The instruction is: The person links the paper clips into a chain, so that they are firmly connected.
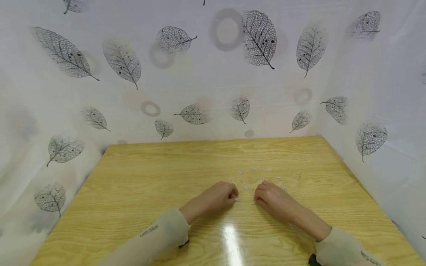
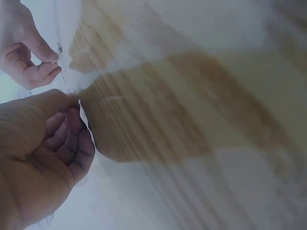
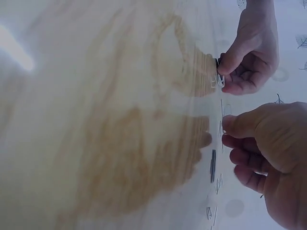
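Note:
My left hand (image 1: 223, 195) is low over the table, thumb and forefinger pinching a small white paper clip (image 1: 237, 200). In the right wrist view the looped end of this clip (image 3: 221, 82) sticks out below the fingertips. My right hand (image 1: 275, 199) faces it a short way to the right and pinches another paper clip (image 1: 253, 202), mostly hidden by the fingers. Seen from the left wrist, a thin piece of that clip (image 2: 62, 74) hangs from the right fingertips. Between and beyond the hands lie more white clips, one (image 1: 245, 187) just behind the gap.
Several loose paper clips are spread in a rough arc behind the hands, among them one at the back (image 1: 253, 169) and one to the right (image 1: 279, 178). The wooden table (image 1: 149, 166) is bordered by leaf-printed cloth (image 1: 206, 85) at the back and sides.

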`<move>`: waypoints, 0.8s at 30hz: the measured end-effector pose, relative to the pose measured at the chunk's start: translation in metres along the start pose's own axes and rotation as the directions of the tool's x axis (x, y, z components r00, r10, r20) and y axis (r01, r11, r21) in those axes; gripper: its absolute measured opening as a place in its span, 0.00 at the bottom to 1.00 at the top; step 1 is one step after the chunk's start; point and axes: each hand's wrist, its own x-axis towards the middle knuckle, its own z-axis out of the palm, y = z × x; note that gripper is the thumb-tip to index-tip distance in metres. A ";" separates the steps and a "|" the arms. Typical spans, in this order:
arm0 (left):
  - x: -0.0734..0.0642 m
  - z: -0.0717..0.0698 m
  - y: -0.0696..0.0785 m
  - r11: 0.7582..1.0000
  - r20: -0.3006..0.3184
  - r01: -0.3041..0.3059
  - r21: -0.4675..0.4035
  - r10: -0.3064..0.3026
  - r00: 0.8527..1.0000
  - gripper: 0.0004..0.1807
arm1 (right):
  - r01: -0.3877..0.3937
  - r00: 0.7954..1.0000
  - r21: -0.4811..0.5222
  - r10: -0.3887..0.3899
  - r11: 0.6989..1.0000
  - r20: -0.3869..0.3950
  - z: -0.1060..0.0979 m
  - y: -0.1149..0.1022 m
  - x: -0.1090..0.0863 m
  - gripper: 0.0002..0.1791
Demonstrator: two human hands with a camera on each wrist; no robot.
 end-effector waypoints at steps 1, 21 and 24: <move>-0.001 0.000 0.000 1.000 -0.004 0.001 -0.001 -0.001 1.000 0.04 | -0.017 1.000 0.013 0.017 1.000 0.000 -0.001 -0.001 0.000 0.07; -0.018 -0.018 0.004 0.967 -0.159 0.021 -0.255 -0.063 0.985 0.03 | -0.292 0.945 0.562 0.323 0.774 0.046 -0.015 -0.003 0.002 0.05; -0.020 -0.019 0.006 0.944 -0.177 0.006 -0.329 -0.068 0.982 0.04 | -0.311 0.936 0.591 0.346 0.745 0.056 -0.019 -0.007 0.004 0.06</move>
